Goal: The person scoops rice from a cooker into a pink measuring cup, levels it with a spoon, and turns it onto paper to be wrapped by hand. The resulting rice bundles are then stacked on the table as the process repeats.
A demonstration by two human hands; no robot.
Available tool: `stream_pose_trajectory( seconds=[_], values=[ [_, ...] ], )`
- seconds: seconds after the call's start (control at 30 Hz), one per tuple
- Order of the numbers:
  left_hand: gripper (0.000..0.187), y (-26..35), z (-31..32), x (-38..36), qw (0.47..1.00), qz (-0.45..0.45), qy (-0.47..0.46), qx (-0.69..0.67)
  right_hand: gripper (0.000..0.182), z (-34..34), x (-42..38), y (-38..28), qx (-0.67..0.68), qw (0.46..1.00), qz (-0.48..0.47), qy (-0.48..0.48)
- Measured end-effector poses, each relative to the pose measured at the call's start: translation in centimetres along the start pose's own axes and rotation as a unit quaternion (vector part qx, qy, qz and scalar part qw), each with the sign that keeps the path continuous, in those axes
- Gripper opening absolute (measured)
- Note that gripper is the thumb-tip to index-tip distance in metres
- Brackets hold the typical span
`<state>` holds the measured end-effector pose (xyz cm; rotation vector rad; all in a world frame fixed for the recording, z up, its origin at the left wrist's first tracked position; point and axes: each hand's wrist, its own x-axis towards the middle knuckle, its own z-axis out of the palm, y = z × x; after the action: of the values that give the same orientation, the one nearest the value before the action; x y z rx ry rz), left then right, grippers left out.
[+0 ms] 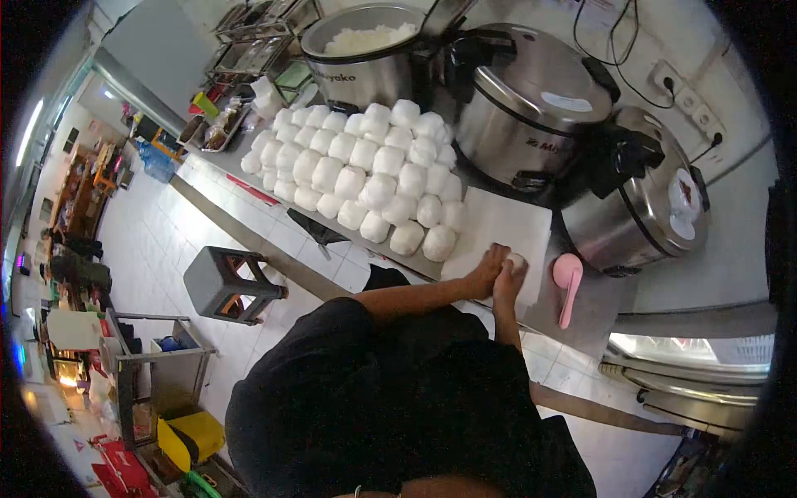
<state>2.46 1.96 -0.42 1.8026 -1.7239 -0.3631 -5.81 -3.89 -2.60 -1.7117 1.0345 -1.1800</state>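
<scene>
Both hands meet over a white paper sheet [506, 217] at the counter's front edge. My left hand [484, 272] and my right hand [507, 284] are closed around a small white bundle [516, 261], mostly hidden by the fingers. To the left, many round white wrapped bundles [364, 154] are piled on the counter. A pink scoop [566, 282] lies just right of the paper, its handle toward me.
An open rice cooker [365, 79] holding white rice stands behind the pile. Two closed cookers [531, 108] [643, 207] stand at the back right. Trays [222, 129] sit at the far left end. A grey stool [232, 285] is on the floor.
</scene>
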Motion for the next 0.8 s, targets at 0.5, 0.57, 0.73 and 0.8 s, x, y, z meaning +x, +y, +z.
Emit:
stream_pose_trajectory(
  seconds=[0.5,0.57,0.73,0.8],
  values=[
    [0.063,-2.3,-27.5,-3.7,0.944,-0.028,0.260,-0.201,0.056,16.0,4.7,-16.9,0.163,0.979,0.049,-0.115],
    [0.060,-5.0,-29.0,-4.5,0.923,-0.130,0.273,-0.239,0.063,19.4,2.6,-23.2,0.458,0.814,0.280,-0.220],
    [0.063,-22.3,-30.2,-4.4,0.807,-0.326,0.493,-0.005,0.067,19.6,5.2,-19.9,0.066,0.980,-0.080,-0.173],
    [0.063,-25.6,-35.7,-3.3,0.801,-0.349,0.486,-0.018,0.070,12.6,8.7,-17.7,-0.138,0.972,-0.188,-0.003]
  ],
)
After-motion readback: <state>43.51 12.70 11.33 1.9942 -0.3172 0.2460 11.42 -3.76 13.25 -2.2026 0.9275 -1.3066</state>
